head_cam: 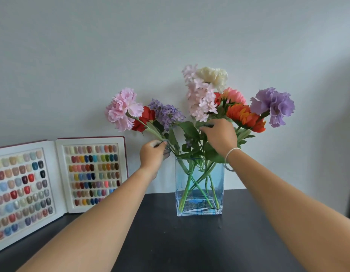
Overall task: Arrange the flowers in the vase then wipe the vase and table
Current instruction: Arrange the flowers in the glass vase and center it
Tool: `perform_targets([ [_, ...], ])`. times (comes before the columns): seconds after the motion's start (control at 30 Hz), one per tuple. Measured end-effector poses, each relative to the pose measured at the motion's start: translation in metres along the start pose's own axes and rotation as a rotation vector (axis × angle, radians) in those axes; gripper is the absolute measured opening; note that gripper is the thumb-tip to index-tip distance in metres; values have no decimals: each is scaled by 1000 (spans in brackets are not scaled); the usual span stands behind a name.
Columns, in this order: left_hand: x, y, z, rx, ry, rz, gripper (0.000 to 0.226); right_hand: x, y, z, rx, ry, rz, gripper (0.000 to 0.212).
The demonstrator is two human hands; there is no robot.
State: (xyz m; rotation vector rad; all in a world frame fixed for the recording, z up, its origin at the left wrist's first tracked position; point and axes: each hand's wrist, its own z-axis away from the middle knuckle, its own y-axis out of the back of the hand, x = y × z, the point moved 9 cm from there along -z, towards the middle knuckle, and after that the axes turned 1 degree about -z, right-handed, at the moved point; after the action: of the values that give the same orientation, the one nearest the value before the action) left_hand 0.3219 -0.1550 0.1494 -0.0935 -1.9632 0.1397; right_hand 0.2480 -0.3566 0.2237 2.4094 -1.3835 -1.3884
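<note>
Head view: left hand (153, 154) grips pink carnation (122, 108) stem; right hand (219, 137) grips stems above vase (199, 193).

Left hand (153, 154) pinches stems of the pink carnation (122, 108) bunch just outside the vase rim, fingers closed on them. Right hand (219, 137) sits above the vase mouth, fingers curled into the middle stems and leaves. Clear blue-tinted rectangular vase (199, 193) stands below and between both hands on the dark table (189, 242); stems cross inside it. Purple carnation (274, 105) and orange flower (244, 116) lean right of the right hand. Open nail colour chart (52, 183) stands left of the left hand.
</note>
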Motion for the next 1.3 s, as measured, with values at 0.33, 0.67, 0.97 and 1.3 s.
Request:
perform_targets([
  [0.33,-4,-3,9,2,19,25,14,23,17,5,-36,-76,44,51],
  [0.67,7,6,22,98,69,-72,20,3,-1,17,-67,42,-56,15],
  [0.97,10,8,23,56,66,-68,9,-24,-31,1,-150,27,151,20],
  [1.3,5,15,27,6,56,-126,15,-19,-20,4,-177,55,151,25],
])
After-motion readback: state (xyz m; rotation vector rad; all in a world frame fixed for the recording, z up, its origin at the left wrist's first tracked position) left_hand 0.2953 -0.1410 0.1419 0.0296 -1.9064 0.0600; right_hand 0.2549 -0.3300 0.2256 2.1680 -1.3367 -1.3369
